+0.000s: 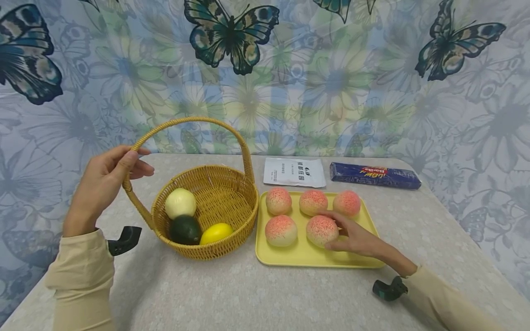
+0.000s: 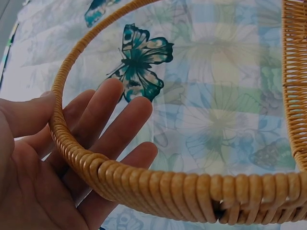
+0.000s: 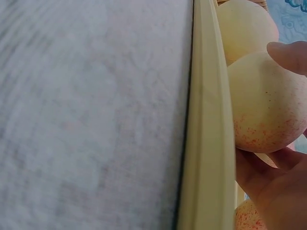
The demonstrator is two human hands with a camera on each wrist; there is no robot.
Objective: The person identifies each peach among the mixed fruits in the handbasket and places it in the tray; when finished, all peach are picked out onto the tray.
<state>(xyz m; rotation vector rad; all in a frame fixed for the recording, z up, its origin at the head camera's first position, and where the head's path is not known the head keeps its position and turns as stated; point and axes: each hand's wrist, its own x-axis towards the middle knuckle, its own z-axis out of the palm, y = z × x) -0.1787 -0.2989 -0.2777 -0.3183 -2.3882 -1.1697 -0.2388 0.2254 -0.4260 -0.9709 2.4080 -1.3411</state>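
woven yellow wicker basket (image 1: 207, 211) with an arched handle sits centre-left of the frame, holding a white, a dark green and a yellow fruit. left hand (image 1: 103, 184) grips its handle. pale yellow rectangular tray (image 1: 306, 257) lies just right of it, all five speckled pink peach buns aboard; right hand (image 1: 356, 236) curls around the lower-right bun (image 1: 320, 230), not yet lifted. white packet (image 1: 295, 172) and blue packet (image 1: 374, 175) lie behind, out of the way.

A tan wicker basket (image 1: 207, 207) holds a cream-white, a dark green and a yellow fruit, pink-speckled cream peaches (image 1: 322, 230) sit on a pale yellow tray (image 1: 306, 257), and teal-black butterflies pattern the pastel floral backdrop (image 1: 372, 69).
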